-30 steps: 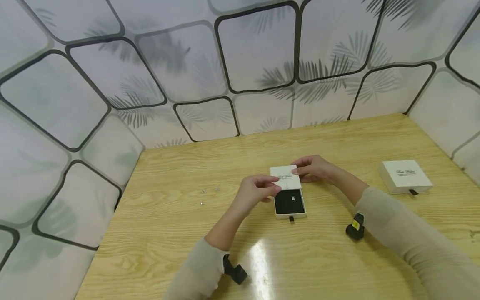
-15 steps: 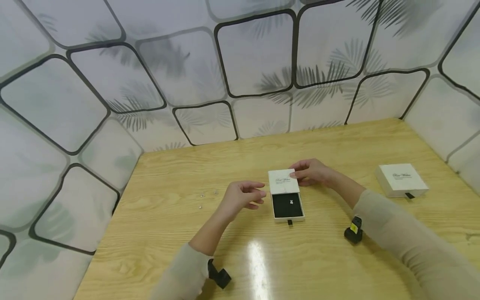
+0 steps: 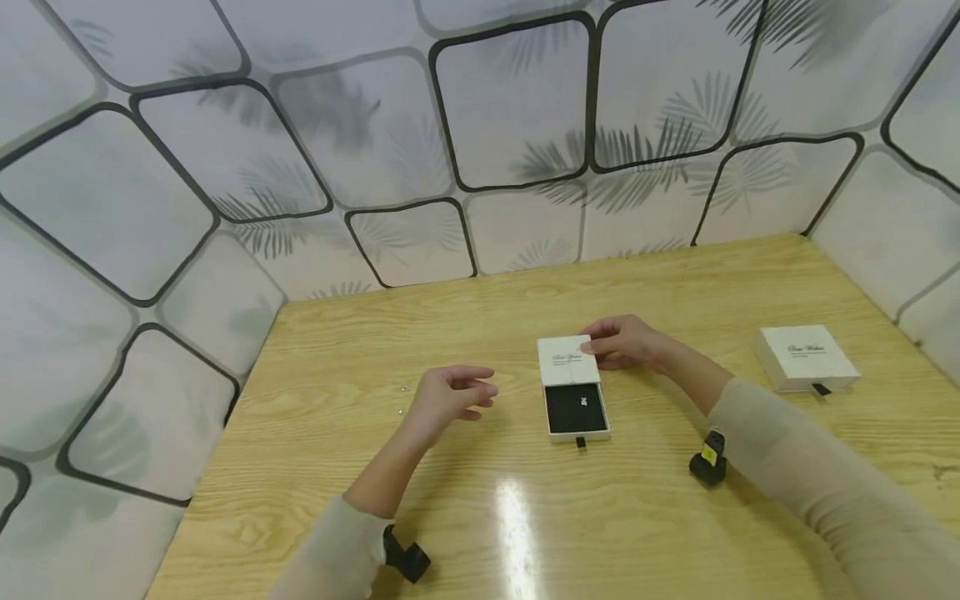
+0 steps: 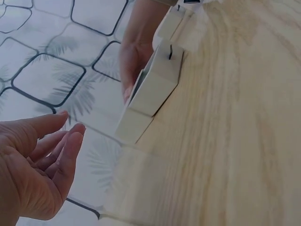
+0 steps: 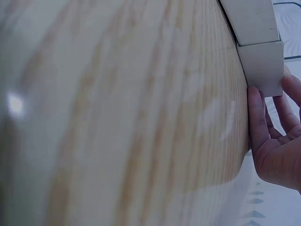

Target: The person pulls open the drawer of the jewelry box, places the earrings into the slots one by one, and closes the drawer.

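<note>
A white jewelry box (image 3: pixel 566 362) with printed lettering lies on the table, its drawer slid part way out toward the near side. On the drawer's black pad (image 3: pixel 562 408) sits one small silvery earring (image 3: pixel 584 402). My right hand (image 3: pixel 628 342) holds the cover at its far right corner, thumb on top, as the right wrist view also shows (image 5: pixel 277 136). My left hand (image 3: pixel 448 402) hovers left of the box with nothing in its relaxed, slightly bent fingers. Beside it lie two tiny shiny pieces (image 3: pixel 406 387), too small to make out.
A second white box (image 3: pixel 806 358) with a black pull tab stands at the right, its drawer pushed in. Patterned wall panels border the wooden table (image 3: pixel 637 525) at the back and sides. Black wrist cameras (image 3: pixel 407 560) hang from both sleeves.
My left hand has let go of the box and moved left, toward the tiny pieces, now covering one of them. My right hand stays on the cover, and the drawer remains part way out.
</note>
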Tool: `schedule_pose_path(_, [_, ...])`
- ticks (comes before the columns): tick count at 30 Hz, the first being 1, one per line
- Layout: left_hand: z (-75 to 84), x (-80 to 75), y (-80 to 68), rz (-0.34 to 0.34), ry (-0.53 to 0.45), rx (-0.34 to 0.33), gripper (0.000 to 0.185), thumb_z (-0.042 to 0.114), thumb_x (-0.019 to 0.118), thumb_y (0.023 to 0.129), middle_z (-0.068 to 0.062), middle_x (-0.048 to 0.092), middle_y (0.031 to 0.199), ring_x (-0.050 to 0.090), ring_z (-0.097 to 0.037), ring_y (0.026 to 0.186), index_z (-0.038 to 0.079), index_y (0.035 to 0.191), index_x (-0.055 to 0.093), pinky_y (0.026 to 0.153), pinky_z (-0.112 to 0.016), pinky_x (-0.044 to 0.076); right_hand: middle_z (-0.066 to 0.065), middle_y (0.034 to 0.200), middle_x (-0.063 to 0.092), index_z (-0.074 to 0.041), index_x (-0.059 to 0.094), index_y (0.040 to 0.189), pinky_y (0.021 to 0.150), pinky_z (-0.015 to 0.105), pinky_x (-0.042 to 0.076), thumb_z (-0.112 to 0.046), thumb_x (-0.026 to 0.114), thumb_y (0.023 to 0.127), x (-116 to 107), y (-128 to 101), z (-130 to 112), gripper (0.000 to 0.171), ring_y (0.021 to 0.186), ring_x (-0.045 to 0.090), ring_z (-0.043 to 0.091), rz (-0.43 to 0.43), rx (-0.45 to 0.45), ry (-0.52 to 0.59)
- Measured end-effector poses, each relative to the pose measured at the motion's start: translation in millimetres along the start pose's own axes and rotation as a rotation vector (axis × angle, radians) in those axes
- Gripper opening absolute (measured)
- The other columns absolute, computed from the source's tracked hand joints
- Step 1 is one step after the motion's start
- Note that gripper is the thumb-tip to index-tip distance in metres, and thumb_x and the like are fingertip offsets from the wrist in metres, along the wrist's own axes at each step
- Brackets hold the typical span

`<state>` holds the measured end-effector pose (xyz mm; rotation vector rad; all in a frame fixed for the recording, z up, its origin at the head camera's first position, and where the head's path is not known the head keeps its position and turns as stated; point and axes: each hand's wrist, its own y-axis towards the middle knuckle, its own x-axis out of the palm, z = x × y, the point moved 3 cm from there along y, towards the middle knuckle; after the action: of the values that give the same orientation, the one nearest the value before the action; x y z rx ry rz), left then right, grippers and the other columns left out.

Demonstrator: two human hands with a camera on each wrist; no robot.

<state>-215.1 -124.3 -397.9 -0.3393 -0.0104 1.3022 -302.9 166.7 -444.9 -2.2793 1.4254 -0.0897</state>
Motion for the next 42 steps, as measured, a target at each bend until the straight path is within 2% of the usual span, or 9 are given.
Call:
schedule_pose_path(7, [2.8, -16.0, -5.0, 0.013, 0.035, 0.019, 0.035, 0.008, 0.068, 0.084, -0.011, 0.072, 0.097, 0.069, -0.018, 0.082, -0.003, 0.117, 0.064, 0.069, -0.036, 0.059, 0.003, 0.104, 0.063, 0.004, 0.049, 0.130, 0.079, 0.031, 0.056, -0.020, 0.069, 0.087, -0.9, -0.2, 0.5, 0.053, 0.086, 0.063, 0.011, -0.003, -0.003, -0.002])
schedule_pose_path(19, [-11.3, -52.9, -17.0, 0.037, 0.062, 0.016, 0.037, 0.013, 0.069, 0.086, -0.009, 0.070, 0.101, 0.068, -0.017, 0.085, -0.006, 0.116, 0.062, 0.074, -0.037, 0.058, 0.005, 0.106, 0.062, 0.004, 0.049, 0.129, 0.079, 0.030, 0.057, -0.019, 0.069, 0.087, 0.1, 1.0, -0.4, 0.052, 0.085, 0.063, 0.011, 0.008, 0.005, 0.005])
schedule_pose_path(26, [-18.9, -66.1, -20.4, 0.084, 0.068, 0.020, 0.034, 0.010, 0.067, 0.087, -0.009, 0.071, 0.098, 0.068, -0.014, 0.083, -0.007, 0.116, 0.062, 0.074, -0.037, 0.058, 0.006, 0.107, 0.062, 0.004, 0.049, 0.129, 0.079, 0.030, 0.056, -0.018, 0.068, 0.088, -0.6, -0.4, -1.4, 0.051, 0.085, 0.063, 0.011, 0.001, 0.011, -0.003])
schedule_pose_path(32, [-25.5, -78.2, -23.9, 0.139, 0.081, 0.013, 0.038, 0.016, 0.071, 0.085, -0.009, 0.070, 0.101, 0.068, -0.017, 0.084, -0.005, 0.116, 0.063, 0.075, -0.033, 0.058, 0.007, 0.108, 0.061, 0.003, 0.049, 0.129, 0.080, 0.032, 0.057, -0.020, 0.069, 0.088, -2.3, 1.5, 2.7, 0.051, 0.087, 0.064, 0.012, -0.004, 0.007, 0.000])
schedule_pose_path(42, [-38.3, -102.5, -24.7, 0.190, 0.171, 0.025, 0.039, 0.016, 0.071, 0.085, -0.012, 0.069, 0.105, 0.065, -0.008, 0.085, -0.005, 0.116, 0.062, 0.074, -0.026, 0.054, 0.012, 0.116, 0.058, 0.002, 0.051, 0.127, 0.081, 0.033, 0.056, -0.020, 0.068, 0.088, -0.7, 2.9, 3.4, 0.048, 0.090, 0.062, 0.013, 0.000, 0.000, -0.009])
